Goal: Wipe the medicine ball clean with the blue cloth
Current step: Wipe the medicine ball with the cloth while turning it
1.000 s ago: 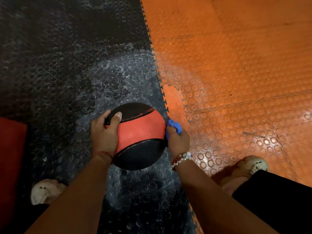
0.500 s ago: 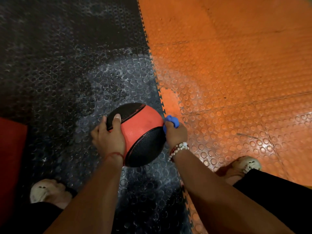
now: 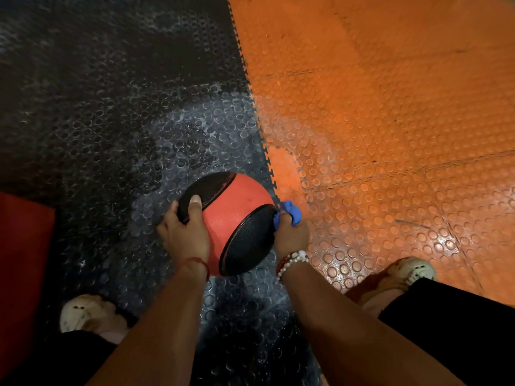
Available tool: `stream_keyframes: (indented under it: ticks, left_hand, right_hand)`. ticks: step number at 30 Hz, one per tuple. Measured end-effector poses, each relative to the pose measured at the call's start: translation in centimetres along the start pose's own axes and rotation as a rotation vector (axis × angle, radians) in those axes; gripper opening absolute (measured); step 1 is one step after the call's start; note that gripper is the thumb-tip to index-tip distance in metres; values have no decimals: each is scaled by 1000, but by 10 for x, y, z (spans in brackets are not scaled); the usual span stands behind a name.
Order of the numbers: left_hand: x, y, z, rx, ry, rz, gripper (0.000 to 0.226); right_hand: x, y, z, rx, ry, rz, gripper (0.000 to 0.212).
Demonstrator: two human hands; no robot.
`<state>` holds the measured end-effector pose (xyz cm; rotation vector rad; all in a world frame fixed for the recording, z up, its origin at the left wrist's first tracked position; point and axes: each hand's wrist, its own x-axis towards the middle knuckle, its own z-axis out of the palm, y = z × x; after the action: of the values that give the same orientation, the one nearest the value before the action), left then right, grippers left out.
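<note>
Pressing blue cloth [image 3: 289, 214] against medicine ball [image 3: 237, 215]

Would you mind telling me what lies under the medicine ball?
Black studded floor matting shows around and below the medicine ball. Whether the ball touches it is hidden by the ball itself.

- A medicine ball [image 3: 237, 215] is held above the floor, over the seam where the studded mat [image 3: 111, 121] at 9 o'clock meets the studded tiles [image 3: 390, 107] at 3 o'clock.
- The left hand [image 3: 185, 235] grips the ball at its 9 o'clock side.
- The right hand [image 3: 291, 235] presses a cloth [image 3: 289, 214] against its 3 o'clock edge.
- One shoe [image 3: 80, 313] stands at 7 o'clock of the ball, the other shoe [image 3: 412, 270] at 4 o'clock.
</note>
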<state>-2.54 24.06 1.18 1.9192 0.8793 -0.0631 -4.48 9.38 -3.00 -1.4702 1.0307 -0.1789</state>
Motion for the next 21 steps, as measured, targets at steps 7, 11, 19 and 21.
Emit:
stream_keyframes:
  ticks: [7,11,19,21]
  left_hand:
    - [-4,-3,-5,-45,-19,-71,65]
    - [-5,-5,-9,-70,-6,-171,69]
    - [-25,-3,-12,-120,-20,-280,73]
    - [-27,-1,-13,-130,-24,-289,74]
  right_hand:
    - [-27,-5,-1,26,27,5,22]
    - [-35,6,-1,-207,-45,-223,33]
    - [-8,-20,-11,-41,-22,129,28]
    - [-15,-17,-7,-50,0,50,27]
